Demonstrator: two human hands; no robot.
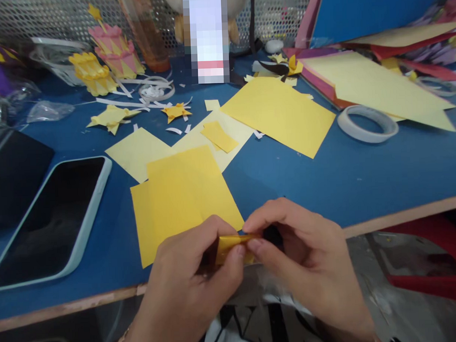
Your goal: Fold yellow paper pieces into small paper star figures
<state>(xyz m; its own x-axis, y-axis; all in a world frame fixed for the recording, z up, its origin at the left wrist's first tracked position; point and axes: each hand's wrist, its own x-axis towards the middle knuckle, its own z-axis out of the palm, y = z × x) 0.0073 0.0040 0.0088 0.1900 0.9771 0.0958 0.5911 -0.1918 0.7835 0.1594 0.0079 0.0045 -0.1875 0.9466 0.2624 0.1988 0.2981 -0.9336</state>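
Between both hands, just off the table's front edge, is a small folded piece of yellow paper [230,242]. My left hand [197,272] pinches its left part between thumb and fingers. The thumb and index finger of my right hand [302,258] press on its right end. Its underside and the other fingertips are hidden. Right behind the hands lie overlapping yellow paper sheets [184,192]. Farther back are a pale yellow sheet [137,151], a small yellow strip [219,136] and a larger yellow sheet [282,114].
A phone [54,222] lies at left on the blue table [288,179]. A tape roll [367,123] and stacked coloured paper [378,81] are at right. Behind stand paper stars [112,117], a pink and yellow paper tower [115,52] and paper scraps. A red stool [426,279] is below.
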